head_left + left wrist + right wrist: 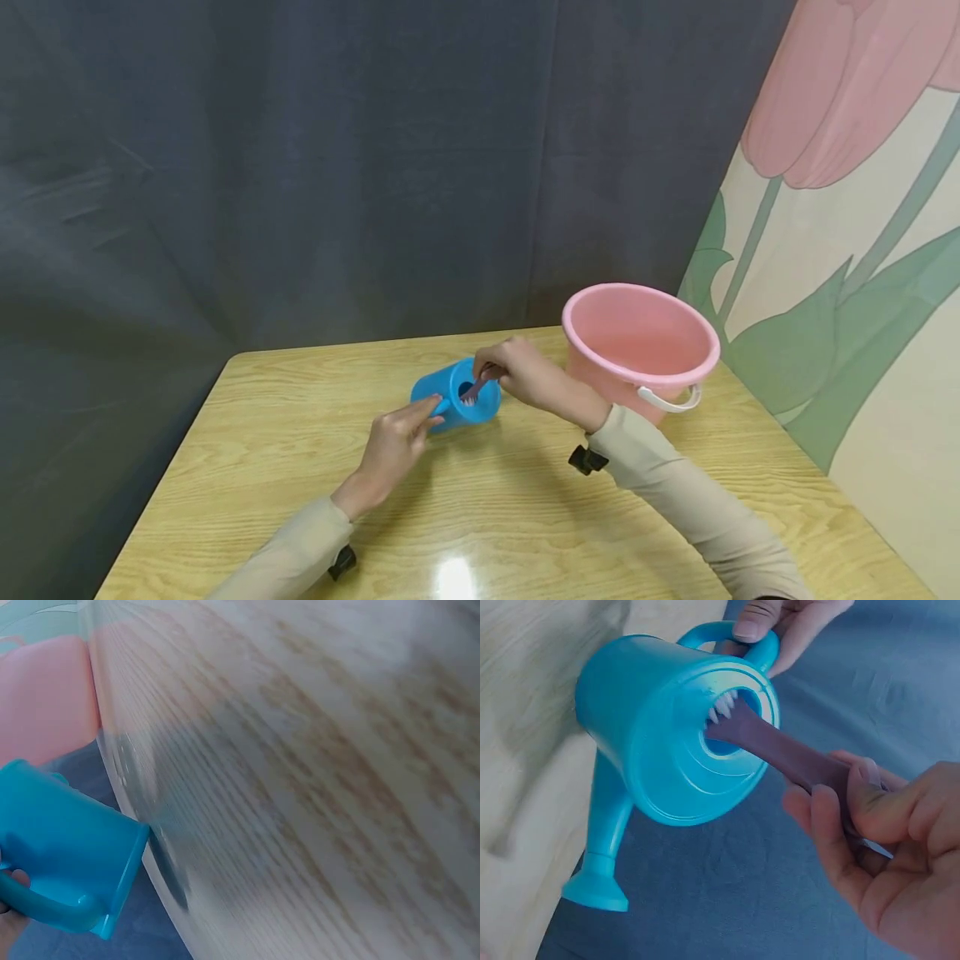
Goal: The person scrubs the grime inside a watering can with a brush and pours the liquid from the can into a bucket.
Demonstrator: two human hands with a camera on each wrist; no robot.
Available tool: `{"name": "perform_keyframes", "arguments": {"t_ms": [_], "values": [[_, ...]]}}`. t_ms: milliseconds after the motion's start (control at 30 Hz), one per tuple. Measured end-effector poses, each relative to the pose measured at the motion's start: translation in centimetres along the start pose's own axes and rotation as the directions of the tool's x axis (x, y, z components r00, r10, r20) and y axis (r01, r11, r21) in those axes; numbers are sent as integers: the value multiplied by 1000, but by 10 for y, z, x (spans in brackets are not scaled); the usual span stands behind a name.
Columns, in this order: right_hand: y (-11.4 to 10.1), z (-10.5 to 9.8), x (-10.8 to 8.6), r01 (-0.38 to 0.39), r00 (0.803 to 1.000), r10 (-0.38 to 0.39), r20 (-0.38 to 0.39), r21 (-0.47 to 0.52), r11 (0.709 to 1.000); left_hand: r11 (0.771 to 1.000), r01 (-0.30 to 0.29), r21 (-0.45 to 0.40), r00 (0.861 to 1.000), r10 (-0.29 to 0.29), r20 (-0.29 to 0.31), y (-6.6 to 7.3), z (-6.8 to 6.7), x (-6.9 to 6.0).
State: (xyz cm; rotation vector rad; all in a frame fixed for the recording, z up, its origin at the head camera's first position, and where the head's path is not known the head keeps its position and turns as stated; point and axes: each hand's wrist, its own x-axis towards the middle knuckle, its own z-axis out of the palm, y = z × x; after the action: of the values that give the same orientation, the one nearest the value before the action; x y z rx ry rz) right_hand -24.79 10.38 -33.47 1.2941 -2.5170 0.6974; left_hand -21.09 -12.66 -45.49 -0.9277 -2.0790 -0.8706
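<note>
A blue watering can is tilted above the table, its round top opening turned toward the right hand. The left hand grips its handle, and in the left wrist view fingers show at the handle of the can. My right hand pinches a dark purplish brush with white bristles. In the right wrist view, the brush head is at the opening of the can, bristles against the rim area, with the right hand curled round the brush handle. The spout hangs downward there.
A pink bucket with a white handle stands at the table's back right, just beyond the right hand. The wooden table meets a dark curtain behind and a wall with painted tulips at the right.
</note>
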Motion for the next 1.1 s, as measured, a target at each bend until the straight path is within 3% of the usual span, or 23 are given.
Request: {"name": "perform_keyframes", "arguments": {"t_ms": [233,467,600,867,1100], "values": [[0,12,-1,32,998,-26,58,-113,993,1000,17,5,1000,-17,12,-2,0,-2],[4,31,0,55,996,-51,69,-59,997,999,41,-11,999,-41,14,-3,-1,-3],[5,26,0,94,990,-90,109,-30,995,999,42,-16,999,-41,17,-3,-2,-4],[2,-3,4,119,972,-129,198,62,991,1000,25,-8,1000,-25,18,-1,-2,-4],[4,-1,3,112,976,-111,190,3,994,1000,5,7,1000,-5,14,-2,0,-2]]}}
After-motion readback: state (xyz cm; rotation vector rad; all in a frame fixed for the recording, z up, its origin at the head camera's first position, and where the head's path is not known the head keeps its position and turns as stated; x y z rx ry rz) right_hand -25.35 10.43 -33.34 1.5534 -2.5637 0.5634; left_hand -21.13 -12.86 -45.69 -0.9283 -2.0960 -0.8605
